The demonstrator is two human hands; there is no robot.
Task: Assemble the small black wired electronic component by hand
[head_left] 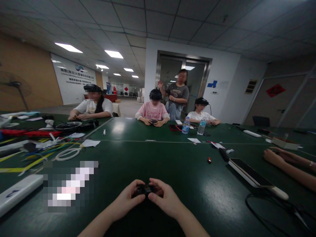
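Note:
Both of my hands are together just above the green table (158,161), near its front edge. Thumb and curled fingers of my left hand (127,199) grip one side of a small black object (141,190). My right hand (165,197) is closed on its other side. A small lighter patch shows on the object between my thumbs. Fingers cover much of it, and its exact kind is too small and dark to make out.
Left lie cables (67,153), a white power strip (21,191) and a blurred-out patch. Right are a phone (249,171) on a white device, a black cord (256,210) and another person's hands (274,158). Two water bottles (186,125) stand farther off, near several people.

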